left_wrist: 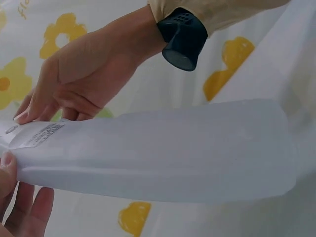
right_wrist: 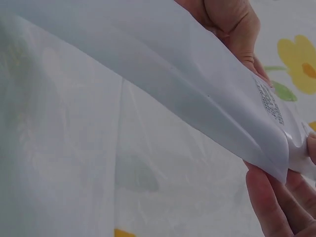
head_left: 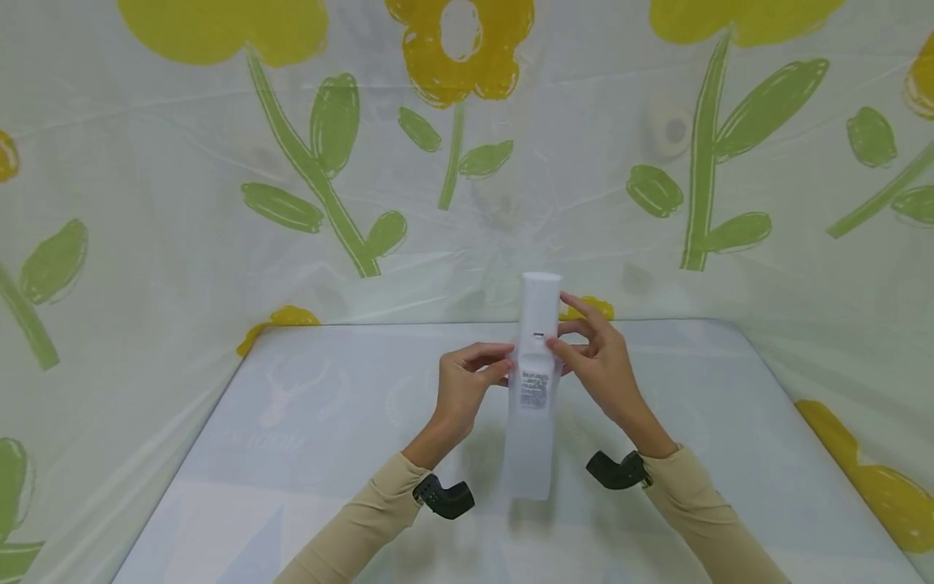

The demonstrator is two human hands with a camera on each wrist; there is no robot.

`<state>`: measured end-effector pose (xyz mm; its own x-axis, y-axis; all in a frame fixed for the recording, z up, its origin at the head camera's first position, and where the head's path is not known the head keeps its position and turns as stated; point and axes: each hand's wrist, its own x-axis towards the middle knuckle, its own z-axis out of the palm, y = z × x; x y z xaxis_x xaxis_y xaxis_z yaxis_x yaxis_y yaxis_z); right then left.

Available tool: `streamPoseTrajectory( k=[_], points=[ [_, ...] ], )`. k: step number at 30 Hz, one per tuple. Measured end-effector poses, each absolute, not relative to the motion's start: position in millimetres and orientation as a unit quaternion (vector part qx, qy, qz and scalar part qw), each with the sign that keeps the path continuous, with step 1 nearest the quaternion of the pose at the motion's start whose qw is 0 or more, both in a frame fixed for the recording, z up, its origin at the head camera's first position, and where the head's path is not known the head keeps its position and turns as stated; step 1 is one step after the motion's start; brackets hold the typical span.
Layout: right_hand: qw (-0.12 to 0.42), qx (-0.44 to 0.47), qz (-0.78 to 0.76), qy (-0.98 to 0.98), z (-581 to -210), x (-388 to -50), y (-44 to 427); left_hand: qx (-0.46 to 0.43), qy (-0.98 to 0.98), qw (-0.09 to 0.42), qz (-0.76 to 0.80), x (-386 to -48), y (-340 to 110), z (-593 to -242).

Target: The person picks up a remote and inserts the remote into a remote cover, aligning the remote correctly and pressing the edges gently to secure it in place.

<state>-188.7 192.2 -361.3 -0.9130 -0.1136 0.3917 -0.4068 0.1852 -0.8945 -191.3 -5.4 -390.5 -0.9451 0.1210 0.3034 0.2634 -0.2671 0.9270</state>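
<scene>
Both hands hold a long white device (head_left: 541,304) upright over the table. It has a rounded top, a small dark slot and a printed label (head_left: 534,389). A pale, translucent sleeve or sheet (left_wrist: 197,153) covers its lower part and extends downward; which of the two it is I cannot tell. On the left edge, near the label, my left hand (head_left: 464,381) pinches it between thumb and fingers. My right hand (head_left: 601,361) grips the right edge a little higher, thumb on the front near the slot, index finger extended towards the top. Fingers behind the device are partly hidden.
A pale table (head_left: 328,405) with faint printed figures lies beneath the hands. Behind and around it hangs a white sheet (head_left: 569,186) with yellow flowers and green leaves. Each wrist wears a dark camera (head_left: 445,497) over a beige sleeve (head_left: 365,519).
</scene>
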Motion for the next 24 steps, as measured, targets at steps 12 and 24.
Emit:
streamPoseTrajectory(
  k=[12, 24],
  points=[
    [0.118, 0.18, 0.611, -0.762, -361.4, -187.7, 192.3, -0.127, -0.584, 0.046, -0.801, -192.2, -1.4, -393.7],
    [0.115, 0.165, 0.605, -0.77, -365.2, -184.7, 192.7, -0.178, -0.638, 0.054, -0.748, -191.3, -2.1, -386.0]
  ],
)
